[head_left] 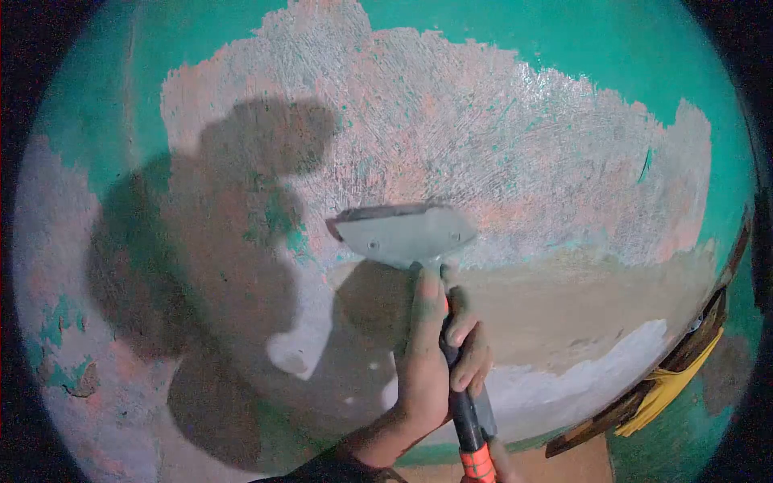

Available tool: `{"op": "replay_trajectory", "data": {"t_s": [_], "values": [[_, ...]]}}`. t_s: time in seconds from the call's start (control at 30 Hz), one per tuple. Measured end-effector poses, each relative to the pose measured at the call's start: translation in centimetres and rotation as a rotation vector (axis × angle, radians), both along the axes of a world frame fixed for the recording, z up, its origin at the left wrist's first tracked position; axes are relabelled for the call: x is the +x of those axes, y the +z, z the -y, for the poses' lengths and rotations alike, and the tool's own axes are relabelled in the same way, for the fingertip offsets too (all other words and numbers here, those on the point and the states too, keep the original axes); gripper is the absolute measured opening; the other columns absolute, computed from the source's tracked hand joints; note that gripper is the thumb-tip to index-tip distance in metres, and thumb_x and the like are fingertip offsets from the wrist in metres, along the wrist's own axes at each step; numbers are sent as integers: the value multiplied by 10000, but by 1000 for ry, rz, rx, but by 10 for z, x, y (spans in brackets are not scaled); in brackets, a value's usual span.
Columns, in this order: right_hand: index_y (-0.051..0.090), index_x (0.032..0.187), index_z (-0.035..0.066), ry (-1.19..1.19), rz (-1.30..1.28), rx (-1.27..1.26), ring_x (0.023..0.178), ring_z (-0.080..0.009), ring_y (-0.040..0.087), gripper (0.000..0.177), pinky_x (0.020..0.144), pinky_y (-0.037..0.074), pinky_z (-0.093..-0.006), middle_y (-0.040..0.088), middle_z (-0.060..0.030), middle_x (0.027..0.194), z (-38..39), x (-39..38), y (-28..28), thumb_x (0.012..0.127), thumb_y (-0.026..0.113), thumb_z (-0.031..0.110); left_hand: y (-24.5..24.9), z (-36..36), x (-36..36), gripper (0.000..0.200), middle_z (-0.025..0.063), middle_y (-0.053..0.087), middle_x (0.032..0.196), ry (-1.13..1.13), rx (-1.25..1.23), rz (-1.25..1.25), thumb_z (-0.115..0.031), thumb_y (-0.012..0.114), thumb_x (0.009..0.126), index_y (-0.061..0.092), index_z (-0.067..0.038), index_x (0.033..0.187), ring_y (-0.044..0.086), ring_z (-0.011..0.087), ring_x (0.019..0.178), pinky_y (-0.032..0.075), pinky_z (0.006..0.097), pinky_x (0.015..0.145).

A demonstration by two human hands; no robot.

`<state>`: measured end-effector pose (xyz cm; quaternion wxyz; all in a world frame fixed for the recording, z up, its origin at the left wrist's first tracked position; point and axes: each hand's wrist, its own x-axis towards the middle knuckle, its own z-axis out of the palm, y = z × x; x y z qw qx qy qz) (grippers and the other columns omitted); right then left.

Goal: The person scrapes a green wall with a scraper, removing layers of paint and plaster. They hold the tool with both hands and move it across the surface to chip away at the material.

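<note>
1. Green paint (483, 20) covers the top of a wall (555, 153) that fills most of the round, dark-edged view; more green shows at the left and right.
2. Across the upper middle of the frame, a large ragged patch is bare of green, its pinkish-grey ground rough and streaked, with green specks in it.
3. Below that, right of centre, runs a smoother beige-grey band (580, 302), and under it, at lower right, a whitish patch (596, 354).
4. At the centre of the frame is a scraper (403, 233) with a wide grey head, a dark edge along its top and two small screw-like dots. Its head lies against or just in front of the wall; the exact contact cannot be told.
5. Its black handle (467, 423) slopes down to the bottom of the frame, where an orange band (477, 465) crosses it.
6. The left hand (431, 354) comes in from the bottom, its fingers wrapped snugly around the handle and its thumb laid up towards the head.
7. Only a sliver of the right hand (505, 463) shows, at the bottom edge beside the orange band; I cannot tell how its fingers are set.
8. Broad shadows (225, 241) darken the left half.
9. At lower right, yellow cloth-like material (672, 386) hangs by a dark brown strip (596, 427).
</note>
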<state>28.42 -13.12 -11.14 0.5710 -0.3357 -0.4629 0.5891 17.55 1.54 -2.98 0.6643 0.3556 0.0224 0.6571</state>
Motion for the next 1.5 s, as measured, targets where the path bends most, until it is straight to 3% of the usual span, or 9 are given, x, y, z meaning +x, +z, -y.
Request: {"op": "replay_trajectory", "data": {"t_s": [0.23, 0.33, 0.43, 0.63, 0.97, 1.13, 1.23, 1.33, 1.5], "values": [[275, 1356, 56, 20, 31, 15, 530, -65, 391, 586, 476, 318, -202, 454, -6, 645, 3, 5, 5, 880, 523, 289, 2, 6, 1, 359, -43, 345, 600, 3, -42, -4, -485, 360, 899, 377, -127, 926, 284, 65, 307, 286, 225, 286], [282, 1353, 57, -18, 40, -125, 533, -69, 393, 588, 479, 319, -202, 456, -7, 648, 8, 3, 15, 875, 532, 290, -4, 4, 2, 352, -41, 345, 597, -22, -30, -5, -482, 352, 902, 365, -131, 895, 288, 67, 303, 286, 228, 284], [285, 1351, 55, 7, -20, -33, 540, -68, 392, 599, 481, 313, -197, 459, -5, 658, 5, 6, 2, 868, 543, 297, -1, 2, 2, 344, -40, 350, 597, -16, -3, 1, -475, 347, 906, 364, -132, 884, 289, 72, 299, 287, 230, 284], [296, 1345, 50, -28, -37, -216, 558, -66, 397, 609, 488, 316, -195, 466, -3, 675, 9, 6, 1, 855, 565, 291, -13, 0, 5, 339, -37, 355, 594, -44, -39, 10, -470, 355, 906, 365, -133, 875, 288, 77, 293, 286, 235, 286], [296, 1345, 50, 32, 17, -60, 529, -50, 384, 588, 457, 302, -188, 457, 11, 650, 2, 8, 0, 867, 546, 283, -1, 4, 11, 297, -75, 335, 565, 31, -74, 44, -411, 367, 921, 445, -129, 976, 241, 28, 297, 248, 180, 264], [296, 1347, 64, 39, 27, -90, 483, -51, 359, 572, 433, 286, -187, 432, 21, 607, 2, 11, -1, 873, 534, 280, -10, 2, 12, 301, -63, 340, 571, 1, -26, 44, -420, 364, 919, 419, -124, 926, 259, 44, 299, 263, 196, 276], [293, 1345, 49, 27, -2, 72, 489, -52, 365, 579, 425, 285, -188, 437, 18, 612, -7, 11, -9, 873, 533, 286, -6, 0, 9, 327, -43, 342, 588, -29, 1, 29, -443, 336, 919, 372, -123, 864, 294, 75, 305, 304, 230, 307], [286, 1345, 33, 13, -33, -96, 501, -53, 377, 600, 434, 290, -189, 448, 14, 623, 2, 11, -5, 867, 542, 291, -7, 1, 8, 316, -45, 348, 603, -29, -13, 15, -439, 335, 920, 375, -126, 900, 294, 69, 307, 304, 230, 305], [282, 1344, 21, 2, -69, -56, 506, -54, 389, 631, 441, 292, -190, 473, 1, 643, -1, 10, -6, 854, 562, 302, 5, 4, 17, 295, -65, 342, 561, 74, -76, 85, -397, 377, 922, 456, -116, 965, 251, 35, 288, 261, 192, 247]]}}
